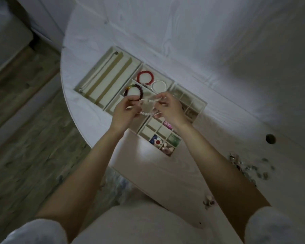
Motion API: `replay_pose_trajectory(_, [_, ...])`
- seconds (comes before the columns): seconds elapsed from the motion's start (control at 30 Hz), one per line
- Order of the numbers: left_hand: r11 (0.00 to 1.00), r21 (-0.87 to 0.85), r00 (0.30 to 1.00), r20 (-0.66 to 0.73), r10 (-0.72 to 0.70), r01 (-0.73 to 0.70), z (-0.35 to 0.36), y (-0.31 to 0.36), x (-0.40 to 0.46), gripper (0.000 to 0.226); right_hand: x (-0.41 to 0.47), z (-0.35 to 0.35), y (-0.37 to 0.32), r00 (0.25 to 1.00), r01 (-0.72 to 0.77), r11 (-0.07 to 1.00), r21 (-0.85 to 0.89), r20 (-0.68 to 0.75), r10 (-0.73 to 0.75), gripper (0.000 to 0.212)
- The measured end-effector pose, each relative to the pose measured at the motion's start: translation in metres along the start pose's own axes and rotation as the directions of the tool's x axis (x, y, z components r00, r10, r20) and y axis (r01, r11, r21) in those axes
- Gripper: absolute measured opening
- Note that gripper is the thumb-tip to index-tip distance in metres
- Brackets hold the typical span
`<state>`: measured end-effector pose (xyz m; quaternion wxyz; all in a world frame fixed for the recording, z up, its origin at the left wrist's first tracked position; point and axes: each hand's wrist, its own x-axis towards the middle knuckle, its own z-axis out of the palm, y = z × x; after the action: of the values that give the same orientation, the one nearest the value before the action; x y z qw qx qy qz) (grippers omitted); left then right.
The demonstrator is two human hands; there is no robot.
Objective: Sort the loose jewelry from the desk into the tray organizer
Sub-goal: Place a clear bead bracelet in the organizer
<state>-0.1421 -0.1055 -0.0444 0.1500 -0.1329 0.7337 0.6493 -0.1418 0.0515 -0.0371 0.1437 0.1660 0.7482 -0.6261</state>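
bare forearms, short pale sleeves [37,231], light trousers

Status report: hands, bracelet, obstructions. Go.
Left hand and right hand both grip pale pink beaded bracelet, stretched above cream compartment tray organizer. Loose jewelry pile waits on desk. Nothing in the way.

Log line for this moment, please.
hands: left and right hold pale bead bracelet | over: tray organizer | loose jewelry: unsorted on desk

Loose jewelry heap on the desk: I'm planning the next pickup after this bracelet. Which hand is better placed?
Probably the right hand: the loose jewelry heap lies on its side, beside the right forearm. The left hand would have to cross over.
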Motion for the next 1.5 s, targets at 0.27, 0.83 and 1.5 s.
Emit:
replay_pose_trajectory(0.27, [0.869,0.481,0.989,-0.014,0.145,-0.12,-0.038,-0.021,0.013,0.023,0.012,0.04,0.007,0.993,0.027,0.979,-0.202,0.117,-0.004,0.016])
replay_pose_trajectory(0.83, [0.022,0.808,0.739,0.526,0.421,-0.588,-0.072,-0.058,0.015,0.039,0.016,0.068,0.014,0.897,0.389,0.2,-0.899,0.32,-0.306,0.028])
replay_pose_trajectory(1.5, [-0.052,0.884,0.826,0.455,0.334,-0.465,-0.094,-0.059,0.015,0.047,0.03,0.109,0.02,0.91,0.414,0.346,-0.842,0.365,-0.199,0.031])
